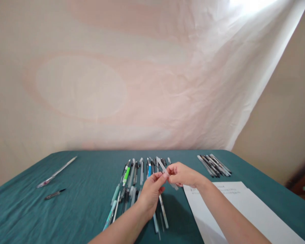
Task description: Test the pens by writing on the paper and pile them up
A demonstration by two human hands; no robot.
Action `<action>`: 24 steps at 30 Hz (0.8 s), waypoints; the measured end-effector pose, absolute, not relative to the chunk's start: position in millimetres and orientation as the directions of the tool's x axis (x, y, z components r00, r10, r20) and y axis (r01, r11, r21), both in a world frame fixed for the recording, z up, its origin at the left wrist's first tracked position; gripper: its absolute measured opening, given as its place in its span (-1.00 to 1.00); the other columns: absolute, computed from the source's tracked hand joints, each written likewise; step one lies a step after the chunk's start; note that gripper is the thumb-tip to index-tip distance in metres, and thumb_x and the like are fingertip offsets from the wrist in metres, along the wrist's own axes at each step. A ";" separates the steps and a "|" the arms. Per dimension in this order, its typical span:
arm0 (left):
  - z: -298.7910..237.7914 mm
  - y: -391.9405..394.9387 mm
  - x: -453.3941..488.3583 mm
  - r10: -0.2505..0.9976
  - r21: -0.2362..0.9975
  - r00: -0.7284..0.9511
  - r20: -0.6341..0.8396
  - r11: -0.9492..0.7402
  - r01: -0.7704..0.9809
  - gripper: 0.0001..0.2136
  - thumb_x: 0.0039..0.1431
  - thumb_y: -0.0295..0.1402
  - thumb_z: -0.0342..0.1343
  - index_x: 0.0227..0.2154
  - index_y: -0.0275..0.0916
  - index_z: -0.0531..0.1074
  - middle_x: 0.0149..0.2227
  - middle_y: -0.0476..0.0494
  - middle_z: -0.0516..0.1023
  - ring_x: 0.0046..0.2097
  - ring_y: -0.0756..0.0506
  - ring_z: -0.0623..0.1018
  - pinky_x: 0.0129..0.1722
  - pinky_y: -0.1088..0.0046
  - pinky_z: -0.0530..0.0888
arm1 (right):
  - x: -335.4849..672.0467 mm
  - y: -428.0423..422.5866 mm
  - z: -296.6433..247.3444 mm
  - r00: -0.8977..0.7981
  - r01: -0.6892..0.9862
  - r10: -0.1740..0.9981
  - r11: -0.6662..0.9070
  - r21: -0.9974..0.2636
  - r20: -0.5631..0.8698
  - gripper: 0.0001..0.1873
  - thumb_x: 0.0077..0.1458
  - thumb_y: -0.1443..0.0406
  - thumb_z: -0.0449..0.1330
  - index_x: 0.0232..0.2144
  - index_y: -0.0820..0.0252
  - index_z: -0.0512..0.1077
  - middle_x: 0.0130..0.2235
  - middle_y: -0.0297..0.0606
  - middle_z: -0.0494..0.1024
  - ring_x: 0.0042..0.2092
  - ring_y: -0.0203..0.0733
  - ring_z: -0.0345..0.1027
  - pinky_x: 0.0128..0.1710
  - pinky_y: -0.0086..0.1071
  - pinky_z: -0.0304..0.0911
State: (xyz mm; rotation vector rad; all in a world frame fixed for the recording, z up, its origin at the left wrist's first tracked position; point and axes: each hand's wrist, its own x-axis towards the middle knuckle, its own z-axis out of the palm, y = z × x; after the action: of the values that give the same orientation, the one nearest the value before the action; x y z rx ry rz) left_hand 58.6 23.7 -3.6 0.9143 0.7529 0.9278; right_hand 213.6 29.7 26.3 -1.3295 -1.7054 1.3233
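Observation:
Both my hands meet above the middle of a teal-covered table (86,189). My left hand (150,193) and my right hand (183,174) each pinch a clear pen (163,167) that slants between them, fingers closed on it. Directly beneath and behind my hands lies a pile of several pens (136,178), some with green or blue barrels.
A white sheet of paper (244,210) lies at the right front. A neat group of several dark pens (214,165) sits at the back right. A long clear pen (57,173) and a short dark pen (54,194) lie at the left. A pale cloth (132,74) hangs behind.

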 end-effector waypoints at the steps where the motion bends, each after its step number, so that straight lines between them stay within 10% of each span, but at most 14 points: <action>1: -2.5 23.9 58.1 0.900 0.882 0.412 -0.144 0.306 -0.359 -0.74 -0.10 -0.20 0.20 -0.41 -0.27 0.36 -0.37 -0.02 0.41 -0.31 0.03 0.37 -0.35 0.56 0.24 | 210.7 28.1 27.4 -0.332 0.338 0.935 -0.004 -0.941 -0.124 -0.92 -0.27 0.41 0.05 -0.56 0.25 0.28 -0.70 -0.54 0.21 -0.70 -0.51 -0.01 -0.74 -0.62 -0.06; 19: 24.6 73.4 27.0 0.955 0.644 0.170 -0.245 0.291 -0.707 -0.89 0.03 -0.43 0.14 -0.53 -0.31 0.35 -0.60 0.03 0.36 -0.56 0.11 0.40 -0.60 0.66 0.31 | 222.9 15.1 46.1 -0.542 0.508 0.787 0.028 -0.861 -0.294 -0.86 -0.27 0.40 0.16 -0.50 0.28 0.37 -0.58 -0.45 0.37 -0.56 -0.44 0.19 -0.56 -0.58 0.09; 24: 26.2 89.9 13.8 0.956 0.628 0.094 -0.279 0.256 -0.735 -0.90 0.11 -0.44 0.05 -0.49 -0.31 0.34 -0.58 0.02 0.37 -0.57 0.12 0.41 -0.64 0.69 0.32 | 237.2 11.2 60.4 -0.436 0.430 0.890 0.076 -0.900 -0.133 -0.86 -0.19 0.43 0.10 -0.44 0.27 0.35 -0.57 -0.46 0.32 -0.57 -0.48 0.10 -0.59 -0.61 0.00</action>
State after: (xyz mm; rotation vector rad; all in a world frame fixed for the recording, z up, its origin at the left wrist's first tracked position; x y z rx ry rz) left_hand 13.8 89.9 26.2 0.3698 0.7293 1.2963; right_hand 237.2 11.2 60.4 -1.3031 -1.9037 1.3317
